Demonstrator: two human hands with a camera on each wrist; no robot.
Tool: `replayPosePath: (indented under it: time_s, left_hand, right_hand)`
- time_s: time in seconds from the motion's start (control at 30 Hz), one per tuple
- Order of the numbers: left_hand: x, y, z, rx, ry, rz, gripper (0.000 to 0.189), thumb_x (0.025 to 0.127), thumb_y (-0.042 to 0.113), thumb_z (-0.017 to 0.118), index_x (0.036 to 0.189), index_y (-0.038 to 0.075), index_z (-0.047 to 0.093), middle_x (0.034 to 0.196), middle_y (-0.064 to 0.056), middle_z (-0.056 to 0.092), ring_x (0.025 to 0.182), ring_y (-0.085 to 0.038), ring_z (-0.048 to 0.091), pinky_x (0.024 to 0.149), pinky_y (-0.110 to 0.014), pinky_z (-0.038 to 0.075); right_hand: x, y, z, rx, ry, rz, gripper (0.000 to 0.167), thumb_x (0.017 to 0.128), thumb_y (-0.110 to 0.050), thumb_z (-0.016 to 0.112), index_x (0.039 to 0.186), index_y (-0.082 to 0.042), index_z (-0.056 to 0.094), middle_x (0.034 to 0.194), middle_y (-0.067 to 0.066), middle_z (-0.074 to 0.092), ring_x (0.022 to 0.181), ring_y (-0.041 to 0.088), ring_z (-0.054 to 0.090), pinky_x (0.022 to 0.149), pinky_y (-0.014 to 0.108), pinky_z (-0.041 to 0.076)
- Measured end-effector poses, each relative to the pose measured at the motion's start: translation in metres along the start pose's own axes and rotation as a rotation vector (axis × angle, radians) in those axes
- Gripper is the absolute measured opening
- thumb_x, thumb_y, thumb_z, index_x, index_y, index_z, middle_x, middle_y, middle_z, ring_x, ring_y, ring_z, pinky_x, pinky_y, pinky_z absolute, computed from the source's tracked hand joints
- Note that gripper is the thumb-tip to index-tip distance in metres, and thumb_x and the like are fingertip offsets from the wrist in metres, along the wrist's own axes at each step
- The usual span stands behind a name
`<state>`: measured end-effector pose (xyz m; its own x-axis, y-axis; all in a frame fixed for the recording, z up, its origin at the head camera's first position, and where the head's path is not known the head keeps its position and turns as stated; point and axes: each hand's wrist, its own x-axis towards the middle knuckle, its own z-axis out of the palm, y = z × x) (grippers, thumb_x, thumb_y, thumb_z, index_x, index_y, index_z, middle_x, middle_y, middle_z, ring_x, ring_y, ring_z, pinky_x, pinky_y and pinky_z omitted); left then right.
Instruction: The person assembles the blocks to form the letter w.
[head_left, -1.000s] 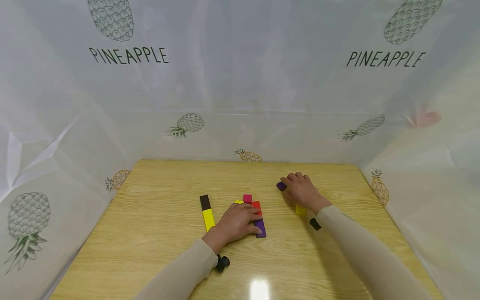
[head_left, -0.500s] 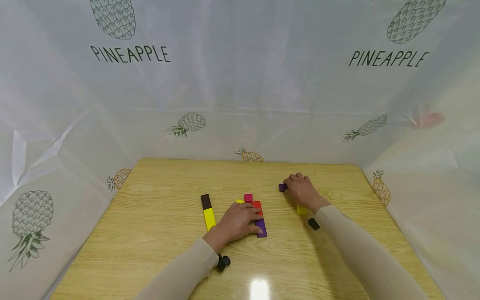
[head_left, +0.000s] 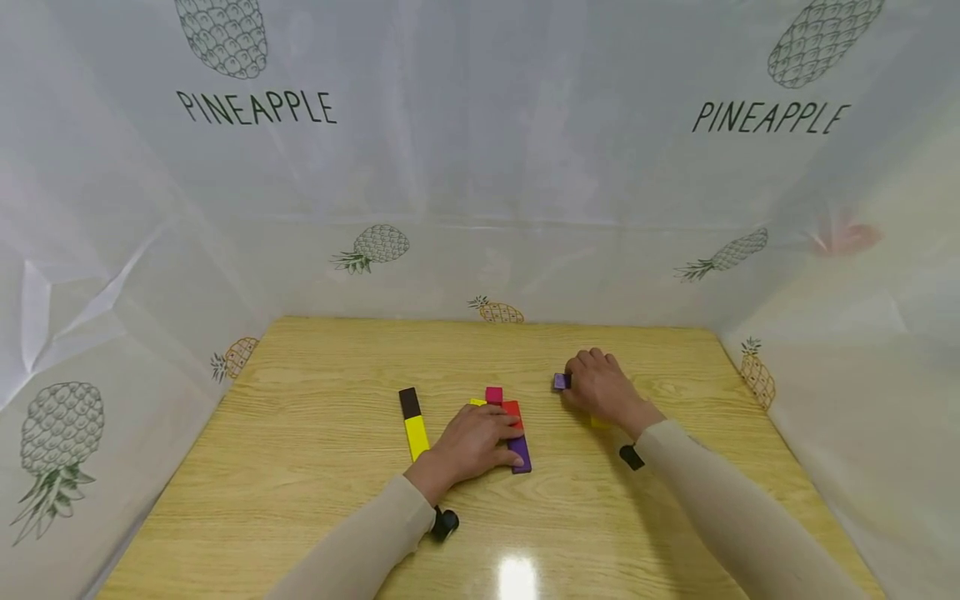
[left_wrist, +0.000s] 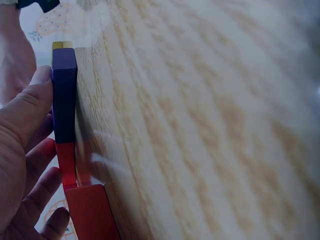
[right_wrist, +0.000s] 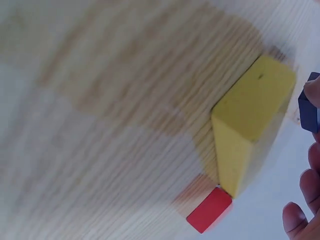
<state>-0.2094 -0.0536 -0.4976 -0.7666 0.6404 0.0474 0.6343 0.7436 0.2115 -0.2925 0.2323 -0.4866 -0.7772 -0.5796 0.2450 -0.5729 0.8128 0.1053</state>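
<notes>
My left hand (head_left: 472,442) rests over a cluster of blocks, its fingers laid across them. Its thumb touches a flat purple block (left_wrist: 65,95), which lies end to end with a red block (head_left: 512,411). A pink cube (head_left: 494,395) and the tip of a yellow block (head_left: 477,402) show beyond the fingers. Off to the right, my right hand (head_left: 602,385) pinches a small purple block (head_left: 560,382) between thumb and fingers; in the right wrist view this block looks dark (right_wrist: 308,112). Under that hand stands a yellow block (right_wrist: 255,100), partly hidden in the head view.
A dark brown block (head_left: 409,402) and a yellow block (head_left: 417,438) form a line left of my left hand, which hides the near end. In the right wrist view, a red block (right_wrist: 209,210) lies by the yellow one. White pineapple-print sheeting (head_left: 480,167) surrounds the wooden table (head_left: 300,500).
My right hand has shifted slightly toward me, and the purple block it pinches has turned, showing a lighter face. The yellow block beneath is more covered. My left hand stays put.
</notes>
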Motion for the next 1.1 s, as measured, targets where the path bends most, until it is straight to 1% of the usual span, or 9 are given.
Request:
replayPosePath:
  time_s: [0.13,0.23,0.3,0.47,0.63,0.77,0.9,1.1]
  left_hand:
    - [0.000,0.000,0.000,-0.012,0.000,-0.006,0.049,0.099,0.055,0.068,0.141,0.030,0.071,0.150,0.010,0.062,0.145,-0.018,0.052,0.117,-0.054,0.042]
    - [0.000,-0.001,0.001,-0.014,0.006,-0.005,0.049,0.099,0.055,0.069,0.141,0.030,0.071,0.150,0.010,0.062,0.145,-0.018,0.051,0.117,-0.053,0.042]
    - [0.000,-0.001,0.001,-0.014,0.008,-0.004,0.049,0.099,0.055,0.068,0.140,0.030,0.071,0.150,0.010,0.062,0.146,-0.018,0.051,0.117,-0.052,0.043]
    - [0.000,0.000,0.000,-0.012,0.003,-0.008,0.049,0.099,0.055,0.068,0.141,0.029,0.071,0.150,0.009,0.062,0.146,-0.019,0.051,0.117,-0.049,0.042]
    - [0.000,0.001,0.000,-0.014,0.004,-0.009,0.049,0.099,0.055,0.068,0.140,0.029,0.071,0.151,0.009,0.062,0.146,-0.019,0.051,0.117,-0.050,0.042]
    - [0.000,0.000,0.001,-0.014,0.008,-0.010,0.049,0.098,0.055,0.069,0.140,0.029,0.071,0.150,0.009,0.062,0.146,-0.019,0.051,0.118,-0.054,0.042]
    - [0.000,0.000,0.002,-0.029,0.008,-0.014,0.049,0.098,0.054,0.069,0.140,0.029,0.071,0.150,0.008,0.063,0.146,-0.019,0.051,0.119,-0.058,0.040]
    - [-0.001,0.000,0.003,-0.030,0.015,-0.009,0.049,0.099,0.054,0.068,0.140,0.028,0.071,0.150,0.008,0.063,0.146,-0.020,0.051,0.118,-0.059,0.040]
  right_hand:
    - [-0.006,-0.008,-0.004,-0.018,0.062,-0.047,0.030,0.094,-0.028,0.080,0.107,-0.004,0.067,0.101,0.009,0.063,0.090,0.028,0.052,0.082,0.049,0.048]
    - [-0.011,-0.013,-0.006,-0.030,0.105,-0.086,0.029,0.091,-0.026,0.082,0.104,-0.004,0.068,0.098,0.009,0.063,0.087,0.028,0.052,0.080,0.047,0.048]
    - [-0.015,-0.018,-0.006,-0.037,0.117,-0.105,0.030,0.089,-0.026,0.083,0.103,-0.004,0.068,0.097,0.008,0.064,0.088,0.028,0.053,0.081,0.046,0.048]
    - [-0.027,-0.030,-0.009,-0.025,0.094,-0.118,0.029,0.088,-0.028,0.082,0.102,-0.006,0.069,0.096,0.006,0.064,0.086,0.025,0.053,0.076,0.040,0.043]
    - [-0.039,-0.042,-0.010,-0.020,0.069,-0.130,0.027,0.088,-0.031,0.082,0.097,-0.009,0.068,0.090,0.002,0.060,0.082,0.022,0.049,0.072,0.035,0.038]
    - [-0.048,-0.051,-0.011,-0.010,0.049,-0.147,0.029,0.088,-0.033,0.081,0.097,-0.009,0.068,0.092,0.001,0.060,0.084,0.021,0.049,0.074,0.035,0.040]
    - [-0.056,-0.059,-0.011,0.011,0.039,-0.157,0.026,0.089,-0.033,0.079,0.098,-0.011,0.069,0.093,0.000,0.061,0.086,0.020,0.049,0.074,0.034,0.041]
    - [-0.065,-0.069,-0.010,0.034,0.061,-0.187,0.023,0.089,-0.032,0.077,0.097,-0.013,0.069,0.092,-0.002,0.060,0.085,0.018,0.048,0.075,0.034,0.043]
